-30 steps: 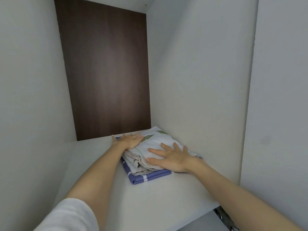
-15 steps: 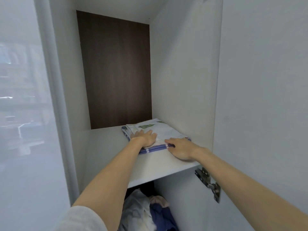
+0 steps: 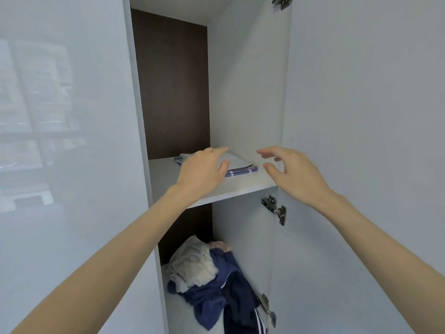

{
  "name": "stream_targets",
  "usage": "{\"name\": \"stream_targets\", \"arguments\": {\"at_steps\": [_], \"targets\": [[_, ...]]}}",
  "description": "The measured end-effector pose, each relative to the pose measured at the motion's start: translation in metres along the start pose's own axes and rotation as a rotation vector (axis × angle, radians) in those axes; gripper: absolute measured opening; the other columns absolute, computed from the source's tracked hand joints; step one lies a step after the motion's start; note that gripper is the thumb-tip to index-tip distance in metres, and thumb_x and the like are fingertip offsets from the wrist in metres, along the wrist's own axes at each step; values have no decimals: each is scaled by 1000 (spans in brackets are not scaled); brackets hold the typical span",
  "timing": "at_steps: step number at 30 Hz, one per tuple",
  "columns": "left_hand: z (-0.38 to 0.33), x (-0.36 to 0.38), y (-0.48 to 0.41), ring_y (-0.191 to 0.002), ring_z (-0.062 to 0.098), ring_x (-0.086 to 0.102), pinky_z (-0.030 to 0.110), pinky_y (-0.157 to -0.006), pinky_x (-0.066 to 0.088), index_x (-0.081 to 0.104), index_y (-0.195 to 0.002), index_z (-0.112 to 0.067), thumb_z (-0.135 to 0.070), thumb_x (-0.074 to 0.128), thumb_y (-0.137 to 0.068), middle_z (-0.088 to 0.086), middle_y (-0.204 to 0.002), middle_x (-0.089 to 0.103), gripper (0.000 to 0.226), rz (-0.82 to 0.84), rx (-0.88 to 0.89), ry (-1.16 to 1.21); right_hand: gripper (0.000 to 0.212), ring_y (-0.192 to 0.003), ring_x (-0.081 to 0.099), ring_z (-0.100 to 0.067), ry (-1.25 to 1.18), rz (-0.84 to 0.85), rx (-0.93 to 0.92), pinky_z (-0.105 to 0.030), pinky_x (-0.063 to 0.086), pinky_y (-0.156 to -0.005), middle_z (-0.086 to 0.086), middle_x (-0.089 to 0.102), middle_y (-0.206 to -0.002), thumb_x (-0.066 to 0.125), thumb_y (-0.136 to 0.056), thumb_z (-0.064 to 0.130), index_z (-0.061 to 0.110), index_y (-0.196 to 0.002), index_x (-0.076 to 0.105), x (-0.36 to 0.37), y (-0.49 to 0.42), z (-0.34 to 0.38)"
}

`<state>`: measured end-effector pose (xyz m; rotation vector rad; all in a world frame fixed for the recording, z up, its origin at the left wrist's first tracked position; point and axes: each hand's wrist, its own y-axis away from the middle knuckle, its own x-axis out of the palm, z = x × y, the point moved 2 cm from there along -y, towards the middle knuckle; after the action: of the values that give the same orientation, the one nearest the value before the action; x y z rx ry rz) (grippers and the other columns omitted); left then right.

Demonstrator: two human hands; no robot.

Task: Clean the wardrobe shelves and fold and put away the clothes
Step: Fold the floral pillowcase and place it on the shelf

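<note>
- While the folded clothes [image 3: 238, 162] lie on the upper shelf [image 3: 240, 186], the left hand [image 3: 202, 169] hovers nearby, fingers relaxed, empty.
- The right hand [image 3: 293, 173] hovers alongside, fingers spread, empty.

Hidden behind left hand [image 3: 202, 172]: middle of folded stack [image 3: 240, 162]. Cut off at bottom edge, well below both hands: navy garment [image 3: 212, 302]. Clipped by top edge, high above right hand [image 3: 296, 174]: hinge [image 3: 281, 2].

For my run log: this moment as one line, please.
left hand open; right hand open; folded cloths on upper shelf; clothes pile below
</note>
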<state>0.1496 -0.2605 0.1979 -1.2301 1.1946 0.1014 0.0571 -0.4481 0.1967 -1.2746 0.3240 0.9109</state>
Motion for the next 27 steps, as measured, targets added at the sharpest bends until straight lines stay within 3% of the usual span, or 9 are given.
{"name": "stream_targets", "arguments": {"at_steps": [4, 7, 11, 15, 19, 23, 27], "targets": [[-27, -25, 75, -116, 15, 55, 32, -92, 47, 50, -135, -32, -39, 42, -100, -9, -130, 59, 37, -55, 63, 140, 27, -98, 58, -4, -76, -82, 117, -35, 49, -82, 22, 65, -102, 50, -96, 28, 40, -118, 60, -17, 82, 31], [-39, -29, 132, -111, 13, 56, 32, -87, 48, 51, -134, -32, -40, 42, -99, -12, -122, 63, 37, 9, 129, 206, 26, -92, 59, 0, -68, -98, 257, -34, 50, -82, 20, 67, -95, 50, -95, 29, 40, -115, 61, -16, 154, 51], [-56, -11, 213, -109, 15, 57, 33, -84, 47, 51, -134, -32, -36, 42, -100, -11, -125, 61, 35, 201, 198, 240, 25, -90, 59, 0, 17, -23, 493, -33, 50, -81, 19, 67, -93, 51, -96, 30, 41, -116, 60, -6, 268, 67], [-89, 20, 293, -112, 18, 58, 33, -90, 49, 51, -134, -29, -33, 45, -99, -7, -128, 61, 36, 415, 284, 303, 25, -88, 60, -1, 112, 100, 749, -28, 45, -69, 22, 65, -93, 50, -96, 27, 42, -115, 58, -11, 396, 82], [-137, 47, 370, -112, 17, 56, 34, -88, 48, 46, -137, -29, -33, 41, -100, -8, -129, 58, 38, 636, 404, 398, 26, -90, 62, -6, 193, 144, 1030, -32, 50, -78, 22, 64, -96, 49, -96, 26, 41, -115, 58, -34, 514, 94], [-192, 71, 440, -110, 17, 57, 33, -87, 48, 44, -139, -30, -32, 39, -100, -8, -128, 57, 39, 833, 519, 445, 26, -90, 63, -11, 251, 164, 1258, -32, 50, -78, 19, 63, -94, 48, -95, 25, 39, -115, 58, -63, 612, 107], [-244, 94, 504, -110, 19, 57, 36, -87, 49, 43, -139, -28, -32, 41, -99, -6, -126, 58, 39, 956, 599, 464, 26, -93, 62, -15, 288, 149, 1437, -33, 49, -77, 13, 68, -105, 48, -96, 26, 33, -118, 59, -91, 697, 114]]}}
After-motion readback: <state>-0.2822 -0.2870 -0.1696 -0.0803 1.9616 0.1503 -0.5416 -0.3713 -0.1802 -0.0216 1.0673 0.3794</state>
